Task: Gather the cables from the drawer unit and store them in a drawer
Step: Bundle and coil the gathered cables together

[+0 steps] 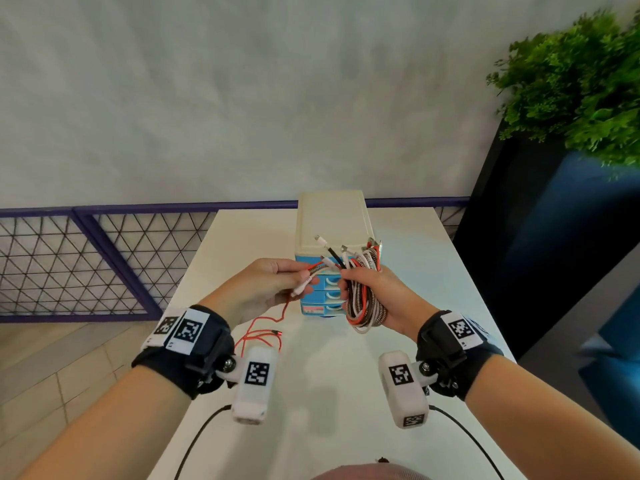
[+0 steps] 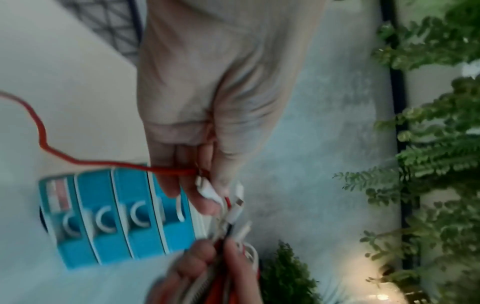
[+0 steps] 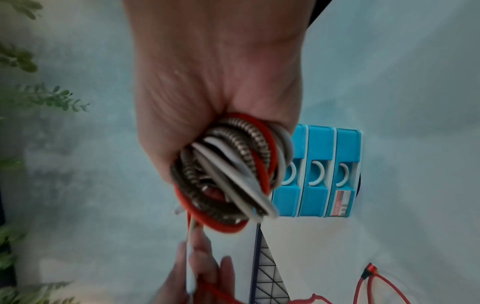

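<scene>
A small drawer unit (image 1: pixel 332 220) with a cream top and blue drawers (image 2: pixel 116 216) stands on the white table (image 1: pixel 346 375); every drawer I see is closed. My right hand (image 1: pixel 374 292) grips a looped bundle of cables (image 1: pixel 362 303), red, white and braided, in front of the unit (image 3: pixel 327 174); their plugs stick up above the fist. In the right wrist view the bundle (image 3: pixel 233 174) fills the fist. My left hand (image 1: pixel 273 285) pinches cable ends beside it, and a thin red cable (image 1: pixel 263 337) hangs from it down to the table (image 2: pixel 52 148).
The table's far edge meets a purple-framed mesh railing (image 1: pixel 86 258) and a grey wall. A green plant (image 1: pixel 581 81) in a dark planter stands at the right. Tiled floor lies to the left. Bare tabletop stretches between me and the unit.
</scene>
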`<action>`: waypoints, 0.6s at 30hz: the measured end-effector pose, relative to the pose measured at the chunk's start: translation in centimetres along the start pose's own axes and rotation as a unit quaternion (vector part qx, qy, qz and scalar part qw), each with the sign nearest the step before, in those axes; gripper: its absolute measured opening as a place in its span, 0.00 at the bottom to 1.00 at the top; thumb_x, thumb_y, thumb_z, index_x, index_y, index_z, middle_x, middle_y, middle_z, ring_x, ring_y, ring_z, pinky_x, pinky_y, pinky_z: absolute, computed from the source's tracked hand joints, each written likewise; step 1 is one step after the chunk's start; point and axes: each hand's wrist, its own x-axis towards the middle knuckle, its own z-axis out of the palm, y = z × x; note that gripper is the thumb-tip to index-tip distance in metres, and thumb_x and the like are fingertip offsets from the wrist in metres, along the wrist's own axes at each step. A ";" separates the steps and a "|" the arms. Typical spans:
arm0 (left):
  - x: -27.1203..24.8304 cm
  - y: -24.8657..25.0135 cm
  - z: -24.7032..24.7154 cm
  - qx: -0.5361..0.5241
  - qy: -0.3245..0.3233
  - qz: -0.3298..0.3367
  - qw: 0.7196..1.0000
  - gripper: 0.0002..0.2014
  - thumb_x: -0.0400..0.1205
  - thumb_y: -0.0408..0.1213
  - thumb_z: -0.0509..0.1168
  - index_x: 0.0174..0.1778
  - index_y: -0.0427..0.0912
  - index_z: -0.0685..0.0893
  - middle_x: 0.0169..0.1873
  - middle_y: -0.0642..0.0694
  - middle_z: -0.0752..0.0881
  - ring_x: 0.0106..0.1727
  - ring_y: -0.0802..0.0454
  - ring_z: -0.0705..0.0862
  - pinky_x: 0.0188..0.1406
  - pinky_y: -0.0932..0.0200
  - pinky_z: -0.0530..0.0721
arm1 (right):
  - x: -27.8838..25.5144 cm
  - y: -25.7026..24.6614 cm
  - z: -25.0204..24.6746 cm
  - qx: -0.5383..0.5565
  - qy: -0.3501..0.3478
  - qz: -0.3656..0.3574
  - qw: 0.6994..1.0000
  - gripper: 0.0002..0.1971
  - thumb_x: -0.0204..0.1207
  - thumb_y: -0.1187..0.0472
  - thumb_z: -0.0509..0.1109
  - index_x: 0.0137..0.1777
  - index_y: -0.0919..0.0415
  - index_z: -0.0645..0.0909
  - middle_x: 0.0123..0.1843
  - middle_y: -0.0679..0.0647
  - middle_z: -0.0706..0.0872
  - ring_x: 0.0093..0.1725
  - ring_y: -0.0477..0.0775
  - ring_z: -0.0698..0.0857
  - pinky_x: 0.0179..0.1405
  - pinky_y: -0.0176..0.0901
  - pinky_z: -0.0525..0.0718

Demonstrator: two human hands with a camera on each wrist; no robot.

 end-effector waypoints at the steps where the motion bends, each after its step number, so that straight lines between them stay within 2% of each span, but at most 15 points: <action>1: -0.1 0.0 0.6 -0.015 0.018 0.006 1.000 0.09 0.80 0.29 0.66 0.56 0.36 0.85 0.45 0.40 0.91 0.37 0.57 0.90 0.47 0.63 0.88 | 0.1 0.0 0.3 -0.009 0.021 -0.010 1.000 0.09 0.75 0.58 0.73 0.36 0.60 0.85 0.35 0.60 0.85 0.32 0.56 0.84 0.39 0.50 0.84; 4: -0.5 -0.1 2.8 -0.004 0.079 0.063 0.995 0.07 0.79 0.27 0.68 0.51 0.36 0.87 0.31 0.48 0.91 0.33 0.58 0.90 0.35 0.66 0.88 | 0.3 0.3 1.1 -0.022 0.074 -0.040 0.996 0.13 0.73 0.49 0.75 0.43 0.59 0.83 0.36 0.59 0.86 0.35 0.58 0.85 0.42 0.57 0.86; 5: -0.6 -0.1 3.4 0.004 0.100 0.085 0.991 0.07 0.78 0.27 0.70 0.51 0.36 0.87 0.30 0.48 0.92 0.34 0.57 0.90 0.34 0.66 0.87 | 0.4 0.4 1.3 -0.015 0.088 -0.045 0.995 0.15 0.73 0.47 0.75 0.47 0.60 0.83 0.37 0.59 0.86 0.37 0.59 0.86 0.43 0.60 0.86; 7: -0.8 -0.3 4.5 0.035 0.134 0.136 0.981 0.07 0.76 0.29 0.72 0.47 0.41 0.90 0.36 0.45 0.93 0.40 0.52 0.91 0.42 0.59 0.89 | 0.4 0.7 1.7 0.007 0.096 -0.045 0.994 0.23 0.71 0.41 0.75 0.52 0.61 0.82 0.39 0.60 0.87 0.38 0.60 0.87 0.37 0.57 0.87; 8: -0.9 -0.4 5.1 0.054 0.142 0.164 0.975 0.07 0.75 0.30 0.73 0.45 0.45 0.90 0.38 0.45 0.93 0.42 0.51 0.91 0.46 0.57 0.89 | 0.3 0.8 1.8 0.017 0.087 -0.048 0.995 0.25 0.70 0.38 0.74 0.51 0.60 0.82 0.38 0.61 0.86 0.35 0.62 0.87 0.33 0.54 0.85; 10: -1.1 -0.8 6.1 0.096 0.151 0.221 0.959 0.08 0.75 0.31 0.73 0.42 0.51 0.91 0.38 0.49 0.93 0.41 0.55 0.91 0.47 0.58 0.88 | -0.1 0.8 2.1 0.049 0.065 -0.058 0.995 0.25 0.69 0.35 0.73 0.48 0.58 0.83 0.35 0.61 0.85 0.33 0.62 0.85 0.32 0.50 0.82; 12: -1.5 -1.1 7.0 0.140 0.157 0.265 0.941 0.06 0.75 0.34 0.73 0.42 0.50 0.92 0.35 0.52 0.92 0.39 0.58 0.90 0.45 0.59 0.88 | -0.2 0.8 2.3 0.078 0.046 -0.061 0.994 0.25 0.68 0.36 0.73 0.52 0.57 0.81 0.38 0.61 0.85 0.34 0.61 0.86 0.30 0.47 0.82; 14: -1.6 -1.4 7.5 0.184 0.145 0.287 0.929 0.04 0.77 0.37 0.72 0.44 0.46 0.92 0.38 0.51 0.92 0.41 0.60 0.89 0.47 0.58 0.88 | -0.3 0.7 2.3 0.106 0.032 -0.055 0.992 0.24 0.68 0.40 0.74 0.55 0.57 0.80 0.42 0.59 0.86 0.35 0.58 0.87 0.29 0.45 0.83; 18: -1.7 -1.7 7.8 0.279 0.051 0.274 0.919 0.09 0.82 0.40 0.64 0.50 0.42 0.88 0.48 0.50 0.87 0.55 0.56 0.83 0.60 0.52 0.82 | -0.5 0.5 1.8 0.149 0.029 -0.030 0.988 0.17 0.70 0.47 0.75 0.53 0.56 0.81 0.41 0.56 0.88 0.38 0.56 0.90 0.31 0.45 0.85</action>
